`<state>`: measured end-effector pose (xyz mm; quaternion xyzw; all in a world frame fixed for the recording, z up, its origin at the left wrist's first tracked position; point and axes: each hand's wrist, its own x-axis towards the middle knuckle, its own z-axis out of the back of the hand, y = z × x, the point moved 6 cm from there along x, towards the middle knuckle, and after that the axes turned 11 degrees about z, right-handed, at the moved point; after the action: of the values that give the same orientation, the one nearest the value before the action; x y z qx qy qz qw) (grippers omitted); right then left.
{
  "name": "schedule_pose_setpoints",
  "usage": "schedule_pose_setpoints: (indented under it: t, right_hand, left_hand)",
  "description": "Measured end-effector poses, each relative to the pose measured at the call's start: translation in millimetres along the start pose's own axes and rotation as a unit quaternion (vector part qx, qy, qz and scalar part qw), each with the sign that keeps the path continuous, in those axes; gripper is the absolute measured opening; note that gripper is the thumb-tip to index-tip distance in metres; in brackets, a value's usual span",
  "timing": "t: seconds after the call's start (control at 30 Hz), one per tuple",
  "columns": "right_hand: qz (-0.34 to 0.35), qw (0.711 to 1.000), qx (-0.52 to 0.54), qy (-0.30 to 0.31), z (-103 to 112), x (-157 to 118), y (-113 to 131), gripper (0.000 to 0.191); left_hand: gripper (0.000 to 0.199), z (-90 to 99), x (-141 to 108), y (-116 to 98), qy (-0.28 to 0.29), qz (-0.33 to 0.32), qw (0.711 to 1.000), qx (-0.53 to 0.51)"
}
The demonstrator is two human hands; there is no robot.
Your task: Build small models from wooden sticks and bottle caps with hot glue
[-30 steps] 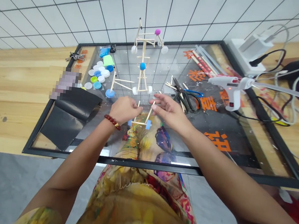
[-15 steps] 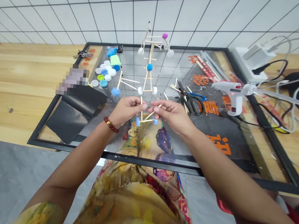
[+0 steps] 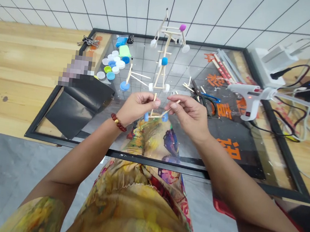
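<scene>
- The person's left hand [image 3: 135, 108] pinches an upright wooden stick [image 3: 153, 107] between thumb and fingers.
- The right hand [image 3: 190, 114] has its thumb and fingertips closed on a second stick [image 3: 170, 109], which leans outward toward that hand.
- Both sticks belong to one small frame [image 3: 156, 117]: they come down to a crosspiece with a blue wheel at each end, and I see it between the two hands, close to the person's side of the black-framed glass panel [image 3: 64, 142].
- From here I can't tell whether the wheels touch the glass.
- A beaded bracelet [image 3: 118, 123] circles the left wrist.
- Just beyond the hands stands a taller stick model [image 3: 168, 44], with white wheels low down, a blue ball partway along and a magenta one near the top.
- To its left sits a stick piece [image 3: 129, 73] with a blue disc at its foot; behind that, bottle caps [image 3: 112, 64] in white, blue and green lie bunched together.
- A folded black sheet [image 3: 72, 109] lies on the left, partly over the panel's edge.
- Past the right hand I spot dark-handled scissors [image 3: 213, 109] among loose sticks.
- Farther right is a white glue gun [image 3: 252, 101], a small light glowing on it, near a white power strip [image 3: 265, 69].
</scene>
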<state>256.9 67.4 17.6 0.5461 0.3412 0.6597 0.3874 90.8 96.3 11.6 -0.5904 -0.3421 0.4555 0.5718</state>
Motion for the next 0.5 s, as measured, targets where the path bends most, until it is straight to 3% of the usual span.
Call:
schedule_pose_setpoints:
  t: [0.13, 0.3, 0.5]
  right_hand:
    - [0.021, 0.999, 0.006, 0.029, -5, -1, -4, 0.038]
    - [0.003, 0.996, 0.022, 0.083, -9, 0, -12, 0.052]
    - [-0.015, 0.997, 0.004, 0.079, -8, 1, -17, 0.041]
  left_hand:
    - [0.036, -0.3, 0, 0, -0.001, -0.018, 1.000, 0.014]
    - [0.025, -0.7, 1, 2, -0.005, -0.016, 1.000, 0.025]
    - [0.020, -1.8, 0, -1, -0.005, -0.017, 1.000, 0.019]
